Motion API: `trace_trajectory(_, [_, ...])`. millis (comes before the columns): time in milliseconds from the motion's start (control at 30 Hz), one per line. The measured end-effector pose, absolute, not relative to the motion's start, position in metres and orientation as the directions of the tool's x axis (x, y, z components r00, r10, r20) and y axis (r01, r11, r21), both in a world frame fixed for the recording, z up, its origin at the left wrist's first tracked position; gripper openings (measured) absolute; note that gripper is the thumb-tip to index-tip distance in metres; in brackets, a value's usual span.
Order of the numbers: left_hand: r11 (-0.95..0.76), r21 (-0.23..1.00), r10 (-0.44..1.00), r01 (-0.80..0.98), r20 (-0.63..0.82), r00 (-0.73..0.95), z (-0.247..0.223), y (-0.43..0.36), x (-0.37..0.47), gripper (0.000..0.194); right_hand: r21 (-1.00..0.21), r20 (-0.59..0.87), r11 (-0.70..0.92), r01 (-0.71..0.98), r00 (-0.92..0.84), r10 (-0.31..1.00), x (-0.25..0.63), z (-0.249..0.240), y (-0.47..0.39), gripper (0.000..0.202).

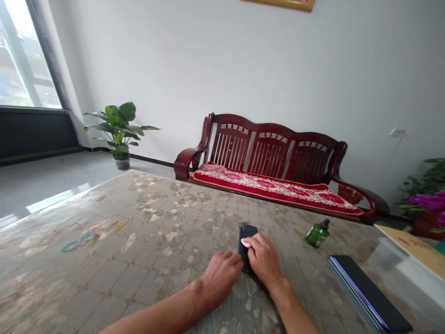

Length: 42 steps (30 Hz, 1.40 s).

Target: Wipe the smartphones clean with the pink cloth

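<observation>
A dark smartphone lies on the table in front of me, its lower part partly covered by my hands. My left hand has its fingers curled against the phone's left edge, steadying it. Pinched in my right hand is a small pale pink cloth or wipe, pressed on the phone's surface. Most of that cloth is hidden under the fingers. To the right stands a small green bottle with a dark cap.
A stack of dark flat devices lies at the right beside a clear plastic box. Coloured bands are scattered at left on the patterned tablecloth. Beyond the table are a wooden bench and a potted plant.
</observation>
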<state>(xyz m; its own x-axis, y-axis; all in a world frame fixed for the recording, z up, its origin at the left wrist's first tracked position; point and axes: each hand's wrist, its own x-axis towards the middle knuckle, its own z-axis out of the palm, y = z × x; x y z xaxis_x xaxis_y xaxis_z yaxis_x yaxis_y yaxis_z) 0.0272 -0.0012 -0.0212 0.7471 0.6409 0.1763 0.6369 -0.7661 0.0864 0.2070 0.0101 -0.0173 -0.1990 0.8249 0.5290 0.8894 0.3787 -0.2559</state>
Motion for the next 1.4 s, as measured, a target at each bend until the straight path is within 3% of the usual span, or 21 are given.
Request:
trace_trajectory(233, [-0.769,0.094,0.638,0.633,0.191,0.746,-0.0238,-0.0002,0.0261,0.007,-0.293,0.531,0.371,0.881,-0.173,0.829,0.2078,-0.0162,0.0071,0.036])
trace_trajectory(467, [-0.767,0.081,0.64,0.637,0.174,0.748,-0.0256,0.0,0.0266,0.006,-0.228,0.493,0.424,0.876,-0.272,0.826,0.2045,-0.0098,0.0041,0.032])
trace_trajectory(667, [-0.774,0.073,0.631,0.629,0.155,0.76,-0.0225,0.0004,0.0268,0.005,-0.234,0.511,0.321,0.918,-0.165,0.844,0.2087,-0.0126,0.0114,0.037])
trace_trajectory(867, [-0.772,0.069,0.634,0.632,0.155,0.758,-0.0222,0.0,0.0268,0.005,-0.255,0.503,0.395,0.883,-0.227,0.834,0.2074,-0.0146,0.0092,0.031])
trace_trajectory(1067, [-0.779,0.079,0.625,0.621,0.169,0.762,-0.0223,0.001,0.0263,0.005,-0.244,0.534,0.34,0.908,-0.167,0.829,0.2079,-0.0158,0.0094,0.034])
trace_trajectory(1300, [-0.77,0.073,0.636,0.634,0.159,0.755,-0.0253,0.0008,0.0275,0.005,-0.24,0.473,0.429,0.871,-0.281,0.835,0.2072,-0.0139,0.0063,0.035])
trace_trajectory(1400, [-0.774,0.076,0.632,0.629,0.156,0.759,-0.0242,0.0001,0.0267,0.004,-0.262,0.49,0.368,0.892,-0.205,0.847,0.2097,-0.0158,0.0101,0.035])
